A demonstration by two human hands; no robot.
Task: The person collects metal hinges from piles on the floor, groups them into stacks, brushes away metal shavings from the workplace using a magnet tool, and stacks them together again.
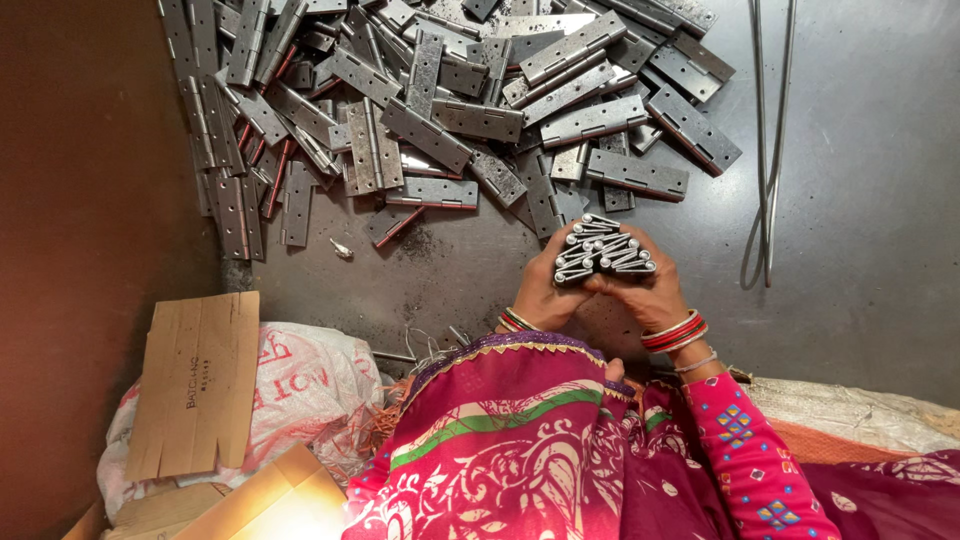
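Item: stack of folded steel hinges [603, 248], clamped between our left hand [545, 290] and right hand [650, 292], fingers curled around both ends. Beyond the hands: loose hinge pile [450, 110]. Left of them: cardboard piece [197, 385], printed sack [300, 385].

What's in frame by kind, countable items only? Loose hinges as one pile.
Hinge piles: 1, loose on the metal surface
Hinge bundles: 1, held between left hand and right hand
Wire lengths: 1 bunch
Cardboard pieces: 2
White sacks: 1
Total: 6
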